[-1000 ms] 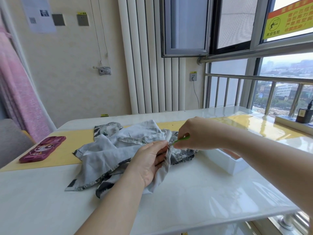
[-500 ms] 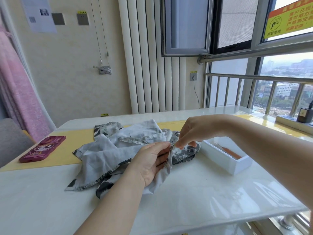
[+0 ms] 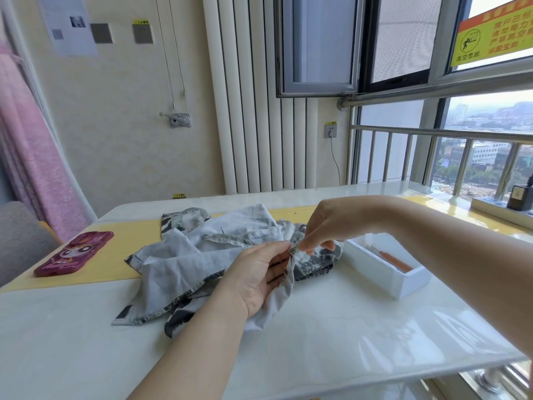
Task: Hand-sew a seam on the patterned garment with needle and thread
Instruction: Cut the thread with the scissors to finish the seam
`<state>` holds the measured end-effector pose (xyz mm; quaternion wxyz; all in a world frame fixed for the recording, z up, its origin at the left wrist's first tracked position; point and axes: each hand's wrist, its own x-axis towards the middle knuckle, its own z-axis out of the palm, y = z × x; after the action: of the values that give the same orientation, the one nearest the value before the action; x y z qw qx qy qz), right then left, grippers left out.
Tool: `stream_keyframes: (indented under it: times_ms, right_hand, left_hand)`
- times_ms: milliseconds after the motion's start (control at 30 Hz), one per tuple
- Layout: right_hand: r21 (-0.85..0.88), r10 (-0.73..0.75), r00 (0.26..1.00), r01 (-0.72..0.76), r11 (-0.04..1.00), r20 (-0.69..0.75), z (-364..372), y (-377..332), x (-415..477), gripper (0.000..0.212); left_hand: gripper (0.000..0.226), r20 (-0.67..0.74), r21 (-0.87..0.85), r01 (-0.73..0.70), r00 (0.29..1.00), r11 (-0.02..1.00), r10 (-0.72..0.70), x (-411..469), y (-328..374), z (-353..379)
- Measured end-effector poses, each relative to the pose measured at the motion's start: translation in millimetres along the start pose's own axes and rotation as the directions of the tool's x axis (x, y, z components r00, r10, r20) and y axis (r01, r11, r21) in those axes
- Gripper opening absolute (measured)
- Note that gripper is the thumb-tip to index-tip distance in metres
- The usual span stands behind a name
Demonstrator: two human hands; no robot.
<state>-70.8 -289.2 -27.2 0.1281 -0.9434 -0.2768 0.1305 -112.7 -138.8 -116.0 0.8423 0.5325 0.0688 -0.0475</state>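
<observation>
While the left hand (image 3: 259, 280) grips a fold of the patterned garment (image 3: 187, 264) on the table (image 3: 346, 327), a stitch seems underway;
right hand (image 3: 326, 223) pinches the needle (image 3: 293, 249) at that fold; next, probably, pull it through.

Two bare hands meet close together at the fingertips.
The left hand (image 3: 259, 272), its forearm rising from the lower edge, curls its fingers round a fold of the grey patterned cloth garment (image 3: 178, 264). The right hand (image 3: 326, 223), its arm reaching in from the right with the wrist bent down, pinches a thin metal needle (image 3: 293, 249) between thumb and forefinger.
</observation>
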Motion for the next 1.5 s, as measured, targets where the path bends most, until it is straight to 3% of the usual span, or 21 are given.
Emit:
stream_keyframes:
  times_ms: [400, 500, 600, 767, 967, 1000, 1067, 1200, 1300, 1367, 1500]
  right_hand:
    - [-0.019, -0.001, 1.0, 0.0, 1.0, -0.027, -1, 4, -2, 0.025]
    - [0.058, 0.01, 1.0, -0.008, 0.998, -0.028, -8, 10, -9, 0.027]
    - [0.166, 0.106, 0.984, -0.082, 0.983, -0.142, -13, 34, -13, 0.035]
    - [-0.032, 0.39, 0.879, -0.414, 0.91, -0.273, 4, 94, -2, 0.037]
    - [-0.219, 0.447, 0.846, -0.514, 0.829, -0.291, 32, 131, 15, 0.011]
    - [-0.25, 0.458, 0.839, -0.53, 0.81, -0.293, 36, 133, 17, 0.02]
    - [-0.238, 0.454, 0.835, -0.531, 0.814, -0.31, 42, 138, 20, 0.032]
    - [-0.147, 0.336, 0.835, -0.435, 0.889, -0.436, 40, 141, 30, 0.027]
    - [-0.003, 0.319, 0.886, -0.34, 0.941, -0.337, 40, 134, 41, 0.03]
    - [0.017, 0.345, 0.906, -0.351, 0.936, -0.245, 40, 130, 44, 0.035]
    - [0.02, 0.364, 0.904, -0.369, 0.929, -0.223, 38, 129, 47, 0.036]
  left_hand:
    - [0.008, -0.027, 0.014, -0.012, 1.0, 1.0, 0.012, 2, -1, 1]
    - [0.007, -0.056, 0.029, -0.042, 0.997, 0.999, 0.044, 2, 1, -2]
    - [0.009, -0.063, 0.069, -0.103, 0.992, 0.992, 0.107, 3, 5, 0]
    - [0.01, 0.002, 0.103, -0.202, 0.979, 0.974, 0.203, 3, 13, 17]
    - [0.011, 0.068, 0.14, -0.3, 0.954, 0.944, 0.293, 3, 14, 38]
    - [0.011, 0.081, 0.147, -0.316, 0.948, 0.937, 0.307, 3, 15, 40]
    - [0.012, 0.104, 0.162, -0.349, 0.936, 0.923, 0.336, 4, 18, 45]
    - [0.011, 0.138, 0.175, -0.399, 0.915, 0.9, 0.379, 5, 24, 54]
    - [0.015, 0.147, 0.171, -0.418, 0.906, 0.892, 0.397, 5, 29, 60]
    - [0.014, 0.159, 0.154, -0.428, 0.9, 0.891, 0.405, 4, 33, 61]
    - [0.011, 0.206, 0.115, -0.464, 0.876, 0.879, 0.435, 0, 47, 64]
